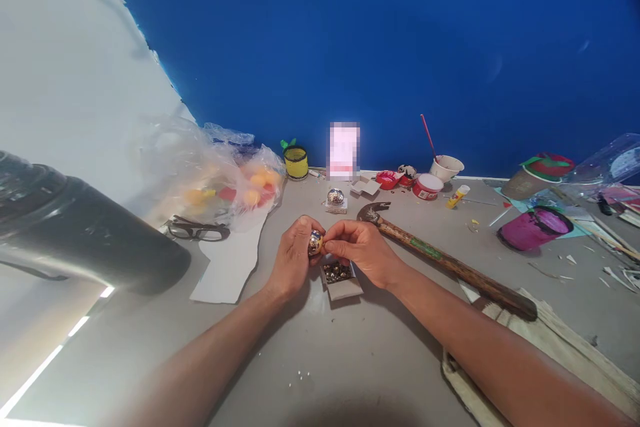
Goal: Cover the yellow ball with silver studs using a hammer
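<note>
My left hand (297, 252) is wrapped round a small egg-shaped ball (315, 243) covered partly with shiny metal tack heads, with some yellow and blue showing. The thumb and fingertips of my right hand (361, 248) are pinched together against the ball's right side; whatever they hold is too small to make out. Just below the hands stands an open small cardboard box (345, 290) of shiny brass-coloured tacks (337, 271). Behind the hands, a second ball covered in silvery tack heads (335, 196) rests on a small white box (337, 209).
A claw hammer (420, 250) lies diagonally at right, its handle end over a cream cloth (550, 347). Glasses (198, 229), white card (227, 267) and a plastic bag (230, 180) are at left. A glue stick (457, 197), paper cup (447, 167) and purple pot (535, 228) stand rightward.
</note>
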Available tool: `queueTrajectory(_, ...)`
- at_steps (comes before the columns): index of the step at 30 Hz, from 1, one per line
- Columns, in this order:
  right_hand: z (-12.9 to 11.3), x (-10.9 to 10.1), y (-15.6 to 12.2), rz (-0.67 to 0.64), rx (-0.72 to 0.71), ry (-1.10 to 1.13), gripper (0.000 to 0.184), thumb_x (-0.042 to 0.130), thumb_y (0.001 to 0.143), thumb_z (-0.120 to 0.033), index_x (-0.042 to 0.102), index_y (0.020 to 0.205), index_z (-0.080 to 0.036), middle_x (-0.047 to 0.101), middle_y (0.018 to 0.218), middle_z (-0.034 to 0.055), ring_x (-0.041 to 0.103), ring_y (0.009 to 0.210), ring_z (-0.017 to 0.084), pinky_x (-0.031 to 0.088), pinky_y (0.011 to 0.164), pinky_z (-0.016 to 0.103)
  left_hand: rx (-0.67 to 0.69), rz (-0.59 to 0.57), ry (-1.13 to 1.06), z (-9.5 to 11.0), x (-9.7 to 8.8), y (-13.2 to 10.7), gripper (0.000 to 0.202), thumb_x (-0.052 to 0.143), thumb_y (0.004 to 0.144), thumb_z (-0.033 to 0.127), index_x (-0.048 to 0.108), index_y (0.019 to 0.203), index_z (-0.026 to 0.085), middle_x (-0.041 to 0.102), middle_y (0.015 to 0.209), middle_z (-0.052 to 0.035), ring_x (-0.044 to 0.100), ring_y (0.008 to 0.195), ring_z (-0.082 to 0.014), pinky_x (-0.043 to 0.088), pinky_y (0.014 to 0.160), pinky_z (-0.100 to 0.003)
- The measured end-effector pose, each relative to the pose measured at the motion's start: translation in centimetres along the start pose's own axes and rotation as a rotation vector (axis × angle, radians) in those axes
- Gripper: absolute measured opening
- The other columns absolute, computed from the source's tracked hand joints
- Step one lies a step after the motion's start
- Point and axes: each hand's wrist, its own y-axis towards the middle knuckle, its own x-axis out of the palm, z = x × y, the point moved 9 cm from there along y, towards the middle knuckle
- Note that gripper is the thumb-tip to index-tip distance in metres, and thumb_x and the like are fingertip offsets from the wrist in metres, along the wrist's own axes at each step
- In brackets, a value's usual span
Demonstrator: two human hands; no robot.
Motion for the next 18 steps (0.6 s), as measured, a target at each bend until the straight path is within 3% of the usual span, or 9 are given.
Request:
queueTrajectory(5, 0.3, -0.1, 0.0, 0.003, 0.009, -0.022, 0.028, 0.088, 0.068, -0.04, 0.073, 0.076, -0.018, 0.069, 0.068, 0.0003, 0.052, 0.058, 0.01, 0.037, 0.051, 0.022, 0.009, 0.025, -0.027, 0.5, -0.1, -0.3, 0.038, 0.055, 0.097, 0.043, 0.061, 0.068, 0.019, 0.052, 0.056, 0.0012, 0.041, 0.047, -0.0115, 0.033, 0.046, -0.024)
queueTrajectory(10, 0.2, 0.1, 0.0, -0.004, -0.006, -0.006, 0.026, 0.088, 0.069, -0.038, 0.073, 0.075, -0.017, 0.07, 0.069, 0.0003, 0.054, 0.057, 0.009, 0.036, 0.051, 0.022, -0.013, 0.037, -0.048, 0.5, 0.1, -0.5, 0.039, 0.055, 0.097, 0.044, 0.062, 0.067, 0.02, 0.052, 0.055, 0.001, 0.041, 0.047, -0.0121, 0.033, 0.046, -0.024)
queueTrajectory(18, -0.4, 1.0, -0.3, -0.03, -0.043, 0.015, 0.028, 0.087, 0.07, -0.041, 0.071, 0.074, -0.018, 0.071, 0.07, 0.0007, 0.066, 0.063, 0.014, 0.052, 0.061, 0.027, -0.036, 0.08, 0.001, 0.1, -0.1, -0.6, 0.038, 0.051, 0.098, 0.04, 0.06, 0.067, 0.02, 0.05, 0.054, 0.0017, 0.042, 0.047, -0.0123, 0.034, 0.045, -0.023)
